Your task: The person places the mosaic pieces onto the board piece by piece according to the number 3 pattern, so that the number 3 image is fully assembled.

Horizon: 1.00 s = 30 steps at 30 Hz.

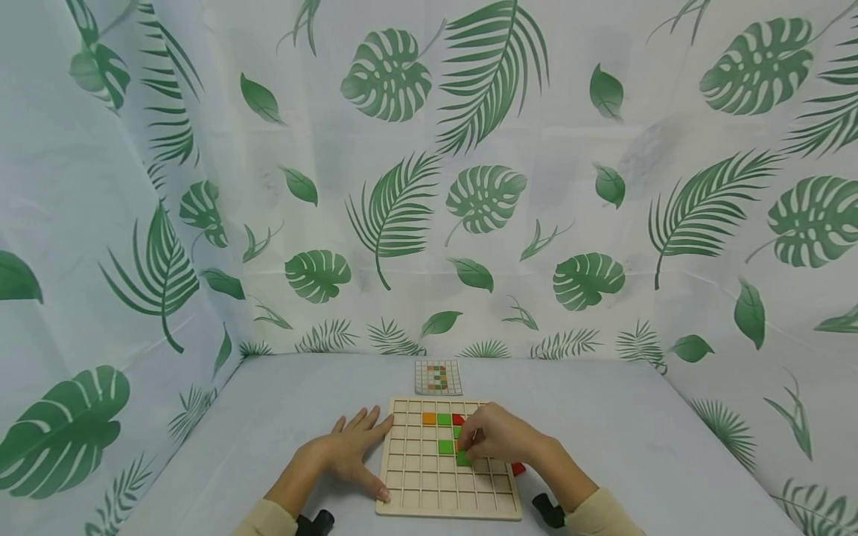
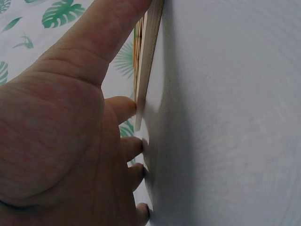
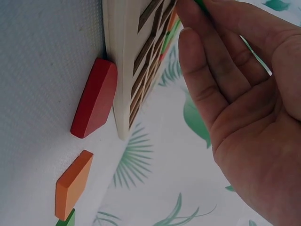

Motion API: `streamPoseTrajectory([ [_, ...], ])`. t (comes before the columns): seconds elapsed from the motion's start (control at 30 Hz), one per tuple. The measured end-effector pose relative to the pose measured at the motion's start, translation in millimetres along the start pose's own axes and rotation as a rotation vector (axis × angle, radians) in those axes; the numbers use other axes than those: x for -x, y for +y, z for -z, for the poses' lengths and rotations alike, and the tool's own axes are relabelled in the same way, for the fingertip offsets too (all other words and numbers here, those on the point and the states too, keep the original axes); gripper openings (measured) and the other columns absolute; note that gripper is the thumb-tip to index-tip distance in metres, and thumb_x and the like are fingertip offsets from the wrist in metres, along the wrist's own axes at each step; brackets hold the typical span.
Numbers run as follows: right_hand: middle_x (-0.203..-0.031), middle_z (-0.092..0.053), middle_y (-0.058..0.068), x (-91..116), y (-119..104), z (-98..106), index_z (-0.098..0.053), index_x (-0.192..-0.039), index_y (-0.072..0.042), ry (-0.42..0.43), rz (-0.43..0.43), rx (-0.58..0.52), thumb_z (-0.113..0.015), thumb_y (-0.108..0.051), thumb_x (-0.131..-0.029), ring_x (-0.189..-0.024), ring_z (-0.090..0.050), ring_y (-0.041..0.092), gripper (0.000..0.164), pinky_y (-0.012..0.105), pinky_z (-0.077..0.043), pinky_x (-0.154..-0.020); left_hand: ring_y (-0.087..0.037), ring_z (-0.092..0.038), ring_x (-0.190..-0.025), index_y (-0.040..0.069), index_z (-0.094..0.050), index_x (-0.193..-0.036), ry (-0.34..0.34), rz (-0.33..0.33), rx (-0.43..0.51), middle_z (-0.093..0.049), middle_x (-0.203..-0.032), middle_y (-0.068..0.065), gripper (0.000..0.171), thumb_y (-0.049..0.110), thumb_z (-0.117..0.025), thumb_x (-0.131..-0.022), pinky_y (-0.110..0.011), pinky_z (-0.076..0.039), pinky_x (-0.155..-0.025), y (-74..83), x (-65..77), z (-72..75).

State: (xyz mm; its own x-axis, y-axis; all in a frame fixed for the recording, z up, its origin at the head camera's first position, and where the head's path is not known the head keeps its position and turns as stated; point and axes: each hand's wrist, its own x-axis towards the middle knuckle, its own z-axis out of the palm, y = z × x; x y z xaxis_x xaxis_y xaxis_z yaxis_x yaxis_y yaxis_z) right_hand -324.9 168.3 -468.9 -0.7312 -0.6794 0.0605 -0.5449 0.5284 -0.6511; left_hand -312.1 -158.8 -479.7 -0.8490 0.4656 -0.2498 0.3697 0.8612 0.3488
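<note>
A wooden grid board (image 1: 422,487) lies on the table. My left hand (image 1: 351,450) is spread at its left side, thumb on the board's lower left edge and index finger touching the upper left edge. Over the right half, my right hand (image 1: 499,435) pinches a green tile (image 1: 463,458) at the grid; the right wrist view shows only a sliver of green between the fingertips. Orange (image 1: 429,419), green (image 1: 444,419) and red (image 1: 458,419) tiles sit in a row near the top. Another green tile (image 1: 446,447) lies lower; the right hand partly hides further tiles.
Behind the board lies a small card (image 1: 422,384) printed with a coloured grid pattern. By the board's right edge is a loose red tile (image 3: 94,101), with an orange tile (image 3: 75,183) and a green tile (image 3: 68,220) near it. Leaf-print cloth (image 1: 496,320) encloses the table.
</note>
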Motion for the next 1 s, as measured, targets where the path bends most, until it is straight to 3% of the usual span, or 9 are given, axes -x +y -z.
streamPoseTrajectory([
  [1.0, -0.084, -0.076, -0.008, 1.0, -1.9, -2.5, -0.082, -0.087, -0.016, -0.042, -0.028, -0.018, -0.087, -0.002, -0.081, -0.068, -0.063, 0.001, 0.016, 0.019, -0.058, -0.066, -0.039, -0.009, -0.163, 0.022, -0.026, -0.167, -0.008, 0.009, 0.004, -0.015, -0.175, -0.016, 0.132, 0.074, -0.087, -0.062, -0.070, -0.005, -0.127, 0.6, -0.2, 0.2],
])
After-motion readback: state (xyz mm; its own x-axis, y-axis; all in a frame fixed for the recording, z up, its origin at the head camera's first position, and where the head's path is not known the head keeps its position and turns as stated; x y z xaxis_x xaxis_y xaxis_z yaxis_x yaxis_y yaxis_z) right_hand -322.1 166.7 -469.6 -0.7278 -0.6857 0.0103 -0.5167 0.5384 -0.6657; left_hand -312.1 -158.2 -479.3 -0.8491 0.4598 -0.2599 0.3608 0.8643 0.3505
